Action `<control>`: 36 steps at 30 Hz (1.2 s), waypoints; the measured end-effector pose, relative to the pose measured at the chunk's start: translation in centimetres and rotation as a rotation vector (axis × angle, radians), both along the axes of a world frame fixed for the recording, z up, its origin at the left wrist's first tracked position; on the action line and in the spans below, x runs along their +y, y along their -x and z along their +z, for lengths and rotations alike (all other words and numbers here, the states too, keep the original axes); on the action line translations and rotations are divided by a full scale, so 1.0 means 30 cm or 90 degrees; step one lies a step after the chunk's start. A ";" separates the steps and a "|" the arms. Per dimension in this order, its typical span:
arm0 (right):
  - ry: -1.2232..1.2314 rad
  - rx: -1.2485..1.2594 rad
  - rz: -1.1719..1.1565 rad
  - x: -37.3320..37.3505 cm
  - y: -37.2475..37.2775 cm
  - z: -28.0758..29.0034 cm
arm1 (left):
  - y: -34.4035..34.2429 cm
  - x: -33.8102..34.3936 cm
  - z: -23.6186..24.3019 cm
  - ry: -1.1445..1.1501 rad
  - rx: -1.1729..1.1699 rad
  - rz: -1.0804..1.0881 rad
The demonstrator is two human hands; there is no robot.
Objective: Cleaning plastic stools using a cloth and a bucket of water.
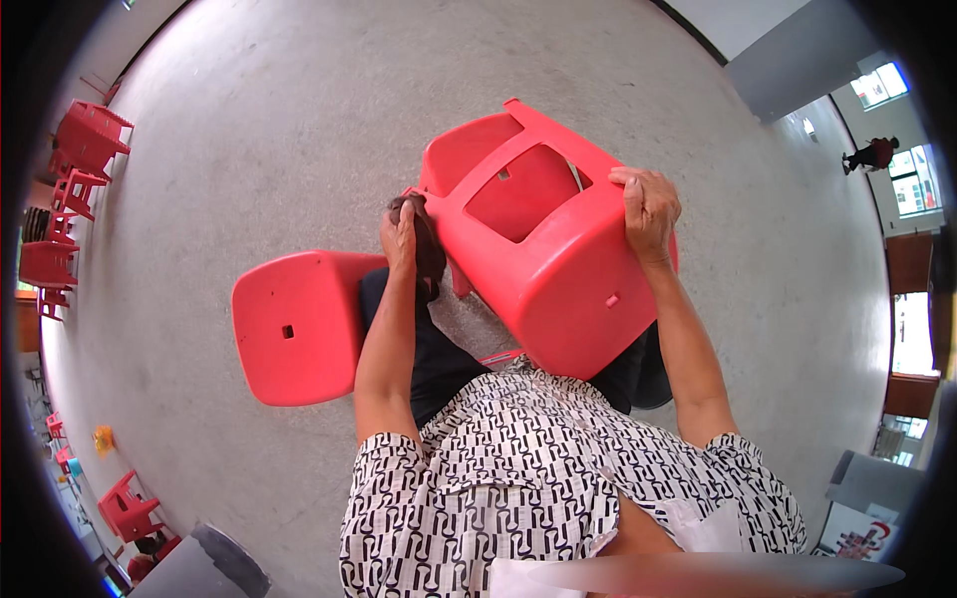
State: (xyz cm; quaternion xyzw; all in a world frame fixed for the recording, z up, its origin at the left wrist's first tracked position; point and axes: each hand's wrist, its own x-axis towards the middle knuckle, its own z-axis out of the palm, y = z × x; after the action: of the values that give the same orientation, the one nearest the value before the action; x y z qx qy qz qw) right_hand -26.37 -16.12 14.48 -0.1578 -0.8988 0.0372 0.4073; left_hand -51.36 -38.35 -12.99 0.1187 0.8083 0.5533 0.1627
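A red plastic chair (588, 309) is tilted in front of me, its seat near my lap and its frame with a large opening angled away. My right hand (648, 214) grips the upper right edge of that chair. My left hand (401, 234) is closed on a dark brown cloth (427, 249) beside the chair's left edge. Behind the held chair, another red plastic piece (459, 149) shows in part. A second red seat (289, 329) with a small square hole is by my left leg.
Several red chairs (90, 140) line the far left, with another red chair (130, 508) lower down. Grey pillars (797, 65) rise at the right and lower edges. A person (872, 154) is by the right wall. The grey concrete floor (249, 159) surrounds me.
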 end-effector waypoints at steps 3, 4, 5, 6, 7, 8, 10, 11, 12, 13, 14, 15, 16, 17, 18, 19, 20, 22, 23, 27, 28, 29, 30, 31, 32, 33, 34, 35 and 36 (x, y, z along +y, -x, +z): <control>-0.004 0.005 -0.006 0.014 -0.009 0.001 | 0.030 0.104 0.175 0.007 0.159 -0.194; 0.001 0.002 -0.007 0.006 -0.005 0.002 | 0.051 0.116 0.190 0.013 0.212 -0.251; 0.005 -0.002 -0.011 0.001 -0.003 0.003 | 0.085 0.129 0.200 0.044 0.148 -0.313; 0.007 -0.001 -0.008 -0.005 0.001 0.003 | 0.106 0.126 0.184 0.046 0.148 -0.311; 0.008 -0.001 -0.008 -0.011 0.004 0.005 | 0.118 0.124 0.166 0.029 0.111 -0.325; 0.009 -0.002 -0.008 -0.015 0.004 0.007 | 0.121 0.123 0.145 0.011 0.073 -0.340; 0.009 -0.003 -0.016 -0.016 -0.005 0.006 | 0.101 0.140 0.111 0.032 0.107 -0.308; 0.008 -0.003 -0.019 -0.016 -0.010 0.005 | 0.092 0.146 0.093 0.053 0.141 -0.271; 0.008 -0.003 -0.014 -0.011 -0.008 0.005 | 0.098 0.145 0.075 0.054 0.142 -0.267; 0.003 0.003 -0.010 -0.005 -0.006 0.002 | 0.110 0.145 0.059 0.083 0.169 -0.260; -0.002 0.008 -0.005 -0.002 0.002 0.001 | 0.126 0.142 0.045 0.113 0.196 -0.252; -0.002 0.007 -0.004 -0.002 0.004 -0.001 | 0.128 0.146 0.045 0.113 0.195 -0.251; 0.003 0.006 -0.004 -0.004 0.008 -0.001 | 0.130 0.145 0.045 0.155 0.206 -0.231; 0.007 0.007 -0.002 -0.008 0.015 -0.002 | 0.131 0.137 0.046 0.198 0.217 -0.208; 0.007 0.005 -0.001 -0.008 0.013 -0.009 | 0.118 0.135 0.055 0.197 0.215 -0.207; 0.008 0.002 -0.011 0.000 0.007 -0.013 | 0.102 0.145 0.086 0.214 0.197 -0.241; 0.010 -0.001 -0.020 0.008 0.003 -0.015 | 0.089 0.155 0.118 0.231 0.179 -0.273; 0.016 0.003 -0.010 0.005 -0.011 -0.004 | 0.058 0.134 0.154 0.192 0.217 -0.299; 0.019 0.007 -0.003 0.004 -0.020 0.002 | 0.045 0.128 0.171 0.149 0.255 -0.327; -0.002 -0.002 -0.007 -0.016 -0.021 0.019 | 0.061 0.132 0.195 0.155 0.237 -0.311; -0.003 -0.005 -0.012 -0.023 -0.019 0.021 | 0.070 0.144 0.194 0.173 0.220 -0.303; -0.004 -0.008 -0.017 -0.028 -0.020 0.023 | 0.076 0.158 0.192 0.189 0.202 -0.295; -0.006 -0.009 -0.020 -0.031 -0.021 0.022 | 0.082 0.173 0.186 0.186 0.201 -0.298; -0.002 -0.011 -0.020 -0.032 -0.023 0.020 | 0.089 0.188 0.181 0.210 0.208 -0.297; 0.002 -0.013 -0.020 -0.031 -0.027 0.018 | 0.094 0.203 0.176 0.234 0.214 -0.296; 0.000 -0.014 -0.020 -0.030 -0.030 0.015 | 0.103 0.209 0.161 0.232 0.213 -0.296; 0.011 -0.026 -0.017 -0.031 -0.031 0.012 | 0.110 0.212 0.147 0.236 0.227 -0.289; 0.022 -0.038 -0.012 -0.032 -0.029 0.012 | 0.115 0.210 0.133 0.240 0.240 -0.281; 0.022 -0.038 -0.010 -0.034 -0.023 0.015 | 0.114 0.206 0.123 0.240 0.240 -0.279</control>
State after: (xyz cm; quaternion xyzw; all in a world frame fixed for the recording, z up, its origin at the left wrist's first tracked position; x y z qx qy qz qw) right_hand -25.66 -17.14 14.92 -0.1732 -0.9086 0.0446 0.3775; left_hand -54.77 -32.17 -9.31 0.3576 0.8674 0.3142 0.1448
